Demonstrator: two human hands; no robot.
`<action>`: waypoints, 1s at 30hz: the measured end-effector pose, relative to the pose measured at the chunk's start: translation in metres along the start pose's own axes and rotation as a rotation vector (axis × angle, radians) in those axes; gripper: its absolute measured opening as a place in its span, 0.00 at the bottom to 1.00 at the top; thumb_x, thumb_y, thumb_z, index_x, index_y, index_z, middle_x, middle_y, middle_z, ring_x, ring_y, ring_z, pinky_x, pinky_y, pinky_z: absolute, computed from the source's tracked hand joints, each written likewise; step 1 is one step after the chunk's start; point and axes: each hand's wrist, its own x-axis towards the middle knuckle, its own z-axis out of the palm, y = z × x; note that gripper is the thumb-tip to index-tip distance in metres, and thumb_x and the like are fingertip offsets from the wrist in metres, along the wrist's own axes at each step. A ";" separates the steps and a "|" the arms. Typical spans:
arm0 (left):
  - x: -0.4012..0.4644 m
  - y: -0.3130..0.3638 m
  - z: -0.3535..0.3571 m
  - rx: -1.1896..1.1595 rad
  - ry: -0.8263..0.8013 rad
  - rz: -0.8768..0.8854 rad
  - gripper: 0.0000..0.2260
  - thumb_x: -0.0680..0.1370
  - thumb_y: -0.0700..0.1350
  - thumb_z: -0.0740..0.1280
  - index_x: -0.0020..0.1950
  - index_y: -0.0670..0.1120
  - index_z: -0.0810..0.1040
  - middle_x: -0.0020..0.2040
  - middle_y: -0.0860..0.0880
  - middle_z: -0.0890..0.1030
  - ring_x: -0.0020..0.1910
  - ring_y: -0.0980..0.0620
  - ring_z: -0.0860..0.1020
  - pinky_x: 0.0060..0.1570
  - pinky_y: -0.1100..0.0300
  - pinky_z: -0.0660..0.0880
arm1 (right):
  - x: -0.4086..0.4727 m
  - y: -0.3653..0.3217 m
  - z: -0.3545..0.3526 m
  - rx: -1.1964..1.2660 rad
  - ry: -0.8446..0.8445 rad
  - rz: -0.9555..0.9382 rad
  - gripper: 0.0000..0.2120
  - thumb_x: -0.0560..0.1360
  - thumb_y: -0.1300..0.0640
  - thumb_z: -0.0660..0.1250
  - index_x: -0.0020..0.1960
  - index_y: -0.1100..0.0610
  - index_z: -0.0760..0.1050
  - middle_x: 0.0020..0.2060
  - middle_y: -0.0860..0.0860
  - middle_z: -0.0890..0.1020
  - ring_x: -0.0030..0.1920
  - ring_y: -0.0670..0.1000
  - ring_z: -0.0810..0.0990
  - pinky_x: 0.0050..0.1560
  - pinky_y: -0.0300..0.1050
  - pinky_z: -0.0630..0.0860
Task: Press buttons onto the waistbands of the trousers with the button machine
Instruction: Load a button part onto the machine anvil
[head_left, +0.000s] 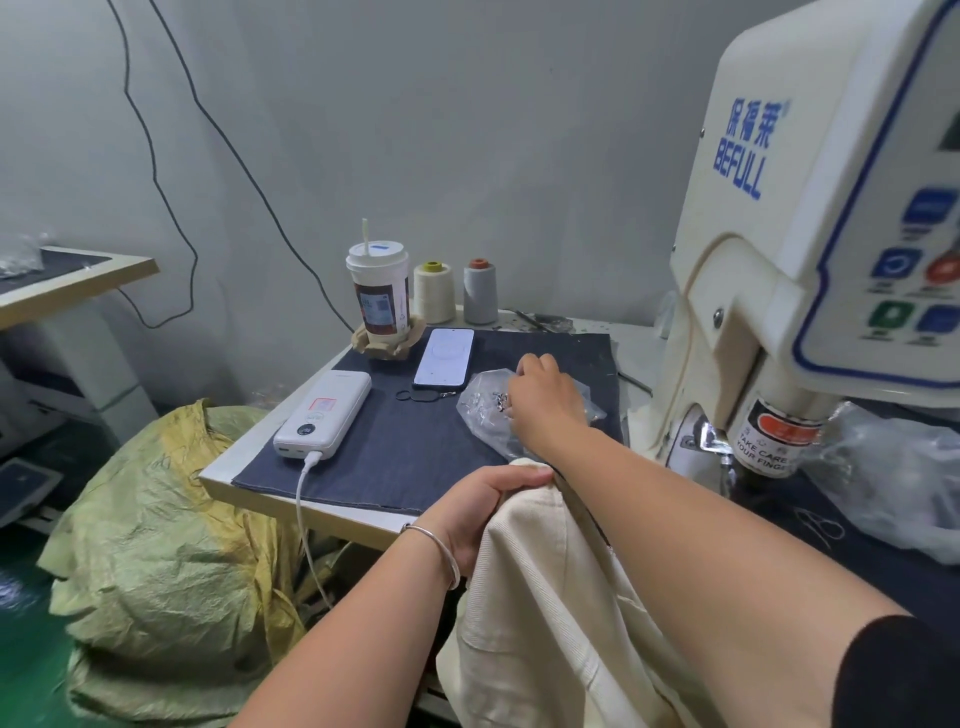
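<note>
Far left, a yellow-green woven sack slumped on the floor, stuffed full, contents hidden. On the table, a white power bank with its cable trailing off the front edge — easy to snag with a sleeve or with cloth and drag the lot down. Behind, a lidded cup with a straw, dark drink showing through the side; one knock and cream cloth gets stained. Phone lying flat just beside it, two thread cones at the back.

Left hand curled tight round the top edge of the cream trousers, bunched at the table's front, well short of the press. Slack hold there and the waistband slides off toward the lap.

Right hand reaching across into the clear plastic bag, small metal buttons glinting inside. Fingers bent down into the bag, tips hidden; cannot tell whether a button is pinched yet. Risk here: snatching two at once, or tipping the loose bag and scattering pieces over the dark mat.

Far right, the button machine, finger warning on the head label. Fingers under the die when it fires — the worst outcome. Crumpled clear bag beside it, contents unclear.
</note>
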 end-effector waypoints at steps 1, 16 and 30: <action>-0.001 0.000 0.001 0.002 0.005 0.004 0.13 0.73 0.45 0.70 0.54 0.41 0.84 0.54 0.41 0.83 0.52 0.45 0.82 0.56 0.54 0.76 | 0.000 0.000 0.001 -0.027 -0.005 -0.018 0.14 0.74 0.64 0.66 0.60 0.61 0.74 0.59 0.54 0.70 0.59 0.56 0.68 0.48 0.46 0.66; 0.003 -0.002 -0.001 0.012 0.044 0.026 0.16 0.76 0.44 0.67 0.61 0.39 0.79 0.57 0.39 0.80 0.54 0.42 0.80 0.64 0.51 0.73 | -0.002 0.012 0.021 0.378 -0.101 0.148 0.06 0.80 0.56 0.60 0.53 0.53 0.75 0.63 0.54 0.69 0.68 0.56 0.61 0.65 0.51 0.65; 0.001 -0.001 -0.005 0.086 0.098 0.027 0.17 0.70 0.47 0.71 0.56 0.39 0.82 0.56 0.38 0.81 0.54 0.42 0.78 0.66 0.49 0.71 | 0.004 0.014 0.016 0.378 -0.048 0.178 0.13 0.78 0.56 0.56 0.48 0.59 0.77 0.59 0.56 0.72 0.61 0.58 0.65 0.58 0.50 0.66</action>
